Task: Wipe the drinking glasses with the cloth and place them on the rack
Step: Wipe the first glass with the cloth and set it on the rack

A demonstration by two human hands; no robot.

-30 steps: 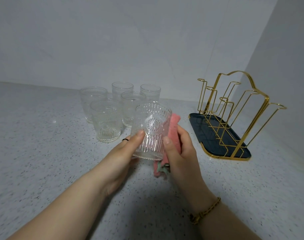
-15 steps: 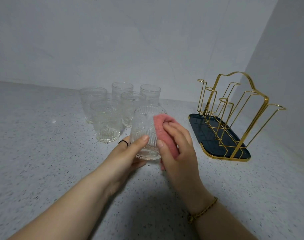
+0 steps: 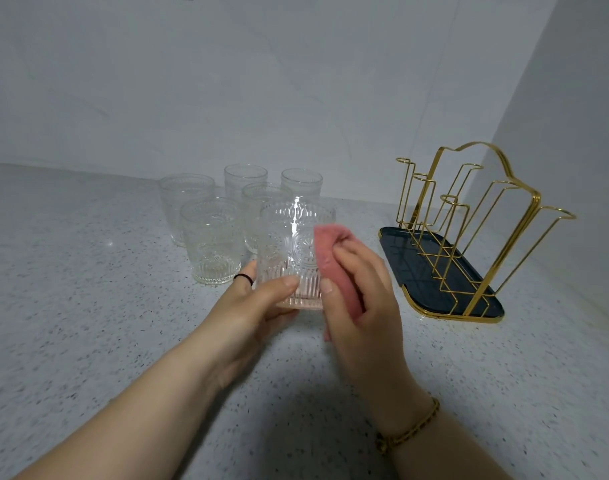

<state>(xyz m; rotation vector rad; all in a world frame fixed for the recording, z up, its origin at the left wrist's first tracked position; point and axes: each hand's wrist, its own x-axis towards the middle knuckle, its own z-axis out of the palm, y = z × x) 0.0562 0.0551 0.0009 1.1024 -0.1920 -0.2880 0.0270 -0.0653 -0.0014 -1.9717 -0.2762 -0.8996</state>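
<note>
My left hand (image 3: 251, 306) grips a clear embossed drinking glass (image 3: 285, 247) by its lower part, upright above the counter. My right hand (image 3: 361, 289) holds a pink cloth (image 3: 330, 261) pressed against the glass's right side. Several more embossed glasses (image 3: 211, 237) stand grouped on the counter behind. A gold wire rack (image 3: 469, 216) on a dark tray (image 3: 396, 242) stands to the right with nothing on its prongs.
The speckled grey counter (image 3: 88, 306) meets white walls at the back and on the right. The rack sits close to the right wall's corner.
The cloth moved from behind the glass onto its near right side. The glass has been turned and now stands more upright in my left hand.
</note>
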